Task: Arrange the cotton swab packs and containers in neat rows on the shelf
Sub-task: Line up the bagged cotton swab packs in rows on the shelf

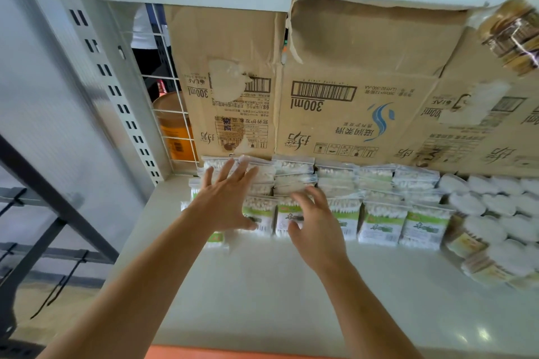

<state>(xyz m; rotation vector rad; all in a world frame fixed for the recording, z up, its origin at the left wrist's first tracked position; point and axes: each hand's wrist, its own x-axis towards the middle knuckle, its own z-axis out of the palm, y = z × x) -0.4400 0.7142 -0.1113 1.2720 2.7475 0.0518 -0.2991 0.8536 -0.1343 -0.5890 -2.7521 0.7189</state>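
Clear bags of cotton swabs with green labels (382,221) stand in rows across the back of the white shelf (291,294). Round containers of cotton swabs with white tops (495,213) lie packed at the right end. My left hand (227,198) is spread flat over the leftmost packs, fingers apart, touching them. My right hand (315,221) hovers with fingers apart over the front-row packs just right of it, and covers part of one pack. Neither hand grips anything.
A flattened cardboard box (335,67) printed with "300ml" lines the back of the shelf. A perforated metal upright (116,90) and wire grid stand at the left. An orange tub (175,125) sits behind the grid. A wrapped jar (513,35) hangs at upper right.
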